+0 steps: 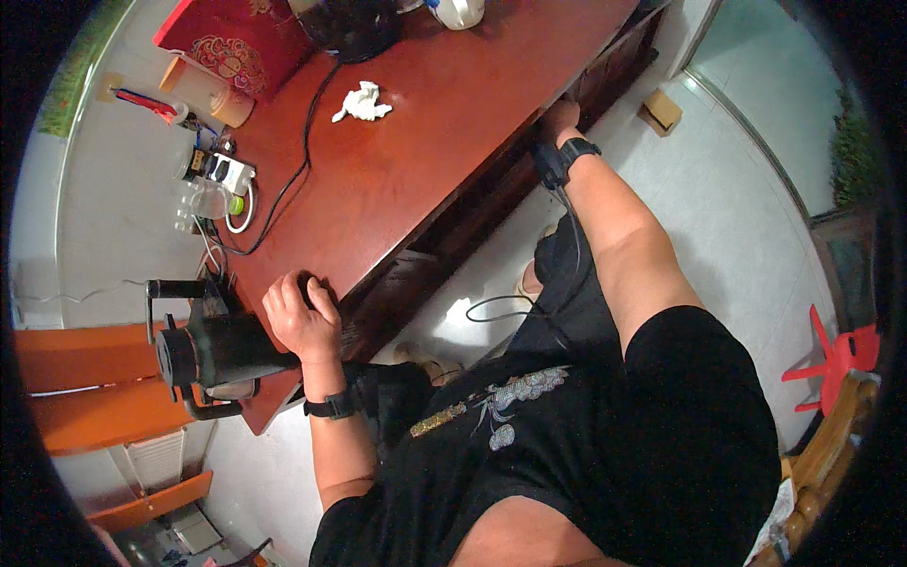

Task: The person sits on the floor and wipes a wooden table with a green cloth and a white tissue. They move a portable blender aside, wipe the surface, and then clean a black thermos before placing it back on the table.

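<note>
My left hand (303, 319) lies at the near left edge of the reddish-brown wooden table (397, 163). Its fingers are bent, and a small dark object (312, 285) shows between thumb and forefinger; whether I grip it is not clear. Close beside that hand stands a black jug (227, 347) with a lid and handle. My right hand (563, 117) reaches to the table's front edge farther along. Its fingers are hidden at or under the tabletop, so what they touch cannot be seen. A crumpled white tissue (363, 103) rests on the tabletop between the hands and the wall side.
A black cord (306, 142) crosses the tabletop. Along the wall are a white power strip (234, 174), a green-capped plastic bottle (212, 201) and a red patterned bag or box (237, 53). A cardboard box (662, 113) and a red plastic stool (840, 368) stand on the floor.
</note>
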`<action>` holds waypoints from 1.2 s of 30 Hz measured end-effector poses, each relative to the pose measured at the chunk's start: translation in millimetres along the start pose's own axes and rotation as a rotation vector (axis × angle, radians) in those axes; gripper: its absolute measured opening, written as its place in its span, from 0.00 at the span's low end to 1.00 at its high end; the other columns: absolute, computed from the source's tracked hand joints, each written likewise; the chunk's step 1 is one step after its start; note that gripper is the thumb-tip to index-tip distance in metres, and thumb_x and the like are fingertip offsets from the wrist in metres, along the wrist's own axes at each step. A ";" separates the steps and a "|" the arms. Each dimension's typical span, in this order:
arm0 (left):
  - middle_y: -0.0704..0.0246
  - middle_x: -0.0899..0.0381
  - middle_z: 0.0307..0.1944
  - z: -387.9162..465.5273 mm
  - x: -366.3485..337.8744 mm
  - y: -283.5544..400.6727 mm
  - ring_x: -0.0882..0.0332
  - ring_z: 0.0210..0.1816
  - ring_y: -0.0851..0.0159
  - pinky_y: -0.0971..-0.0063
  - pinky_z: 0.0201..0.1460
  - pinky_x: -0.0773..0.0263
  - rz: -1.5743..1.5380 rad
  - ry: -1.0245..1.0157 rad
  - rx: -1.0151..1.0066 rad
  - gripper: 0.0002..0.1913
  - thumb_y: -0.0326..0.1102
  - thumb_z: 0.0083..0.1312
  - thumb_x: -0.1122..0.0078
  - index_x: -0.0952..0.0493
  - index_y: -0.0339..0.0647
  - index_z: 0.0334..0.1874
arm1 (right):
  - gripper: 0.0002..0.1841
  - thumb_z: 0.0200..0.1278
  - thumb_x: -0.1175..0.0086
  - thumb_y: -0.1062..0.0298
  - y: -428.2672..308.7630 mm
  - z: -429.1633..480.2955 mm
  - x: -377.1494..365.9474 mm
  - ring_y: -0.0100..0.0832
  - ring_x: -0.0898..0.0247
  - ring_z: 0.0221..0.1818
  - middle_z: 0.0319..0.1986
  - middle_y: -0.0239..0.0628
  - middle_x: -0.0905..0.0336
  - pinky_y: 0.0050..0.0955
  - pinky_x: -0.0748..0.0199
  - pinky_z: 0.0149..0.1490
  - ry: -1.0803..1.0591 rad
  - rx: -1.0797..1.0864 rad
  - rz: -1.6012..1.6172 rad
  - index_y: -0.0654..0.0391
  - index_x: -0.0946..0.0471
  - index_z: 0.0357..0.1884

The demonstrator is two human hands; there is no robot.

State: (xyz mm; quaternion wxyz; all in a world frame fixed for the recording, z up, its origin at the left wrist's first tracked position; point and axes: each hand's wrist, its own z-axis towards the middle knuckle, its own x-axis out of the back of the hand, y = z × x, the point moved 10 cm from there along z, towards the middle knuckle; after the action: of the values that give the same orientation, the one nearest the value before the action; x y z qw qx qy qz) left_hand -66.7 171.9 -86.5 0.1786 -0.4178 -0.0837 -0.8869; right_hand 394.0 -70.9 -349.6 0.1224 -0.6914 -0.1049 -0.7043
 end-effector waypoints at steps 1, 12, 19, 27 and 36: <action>0.58 0.22 0.40 0.0 -0.1 0.8 0.26 0.44 0.50 0.60 0.48 0.30 0.005 0.003 -0.007 0.10 0.34 0.63 0.43 0.24 0.36 0.43 | 0.23 0.71 0.55 0.54 1.7 -5.0 -5.2 0.40 0.31 0.64 0.59 0.41 0.24 0.39 0.34 0.65 -0.043 -0.083 0.196 0.53 0.26 0.62; 0.60 0.22 0.40 -0.7 -0.2 0.3 0.26 0.45 0.50 0.61 0.49 0.30 0.031 0.029 -0.018 0.10 0.35 0.62 0.42 0.23 0.37 0.42 | 0.15 0.68 0.49 0.65 -77.5 -116.5 8.2 0.48 0.24 0.52 0.46 0.48 0.18 0.38 0.27 0.56 0.113 -0.432 1.131 0.62 0.23 0.51; 0.61 0.23 0.38 -1.4 3.6 2.6 0.26 0.42 0.51 0.60 0.47 0.30 0.049 0.055 -0.009 0.09 0.37 0.61 0.41 0.23 0.39 0.37 | 0.17 0.66 0.48 0.64 -180.2 -187.2 -1.4 0.51 0.24 0.53 0.51 0.51 0.21 0.42 0.27 0.56 -0.015 -0.372 1.152 0.62 0.26 0.53; 0.61 0.24 0.35 -3.3 5.3 0.1 0.27 0.41 0.51 0.59 0.45 0.29 0.050 0.073 0.007 0.10 0.40 0.61 0.40 0.24 0.41 0.33 | 0.18 0.66 0.49 0.62 -240.3 -243.7 20.9 0.54 0.25 0.54 0.49 0.53 0.20 0.40 0.27 0.53 -0.190 -0.275 1.241 0.64 0.23 0.52; 0.61 0.21 0.38 -33.9 44.7 -27.8 0.22 0.39 0.56 0.67 0.43 0.25 -0.543 0.316 0.105 0.11 0.23 0.56 0.38 0.22 0.36 0.41 | 0.07 0.44 0.37 0.75 -250.9 -309.6 25.3 0.27 0.31 0.29 0.25 0.33 0.26 0.34 0.33 0.31 -0.815 0.287 1.132 0.63 0.21 0.29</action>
State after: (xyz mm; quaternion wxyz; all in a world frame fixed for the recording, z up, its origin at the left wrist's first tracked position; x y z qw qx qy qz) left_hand -127.8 176.5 -73.6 -0.0324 -0.2273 -0.2090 -0.9506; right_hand 20.5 68.2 -325.7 0.5104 -0.8250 0.1412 -0.1971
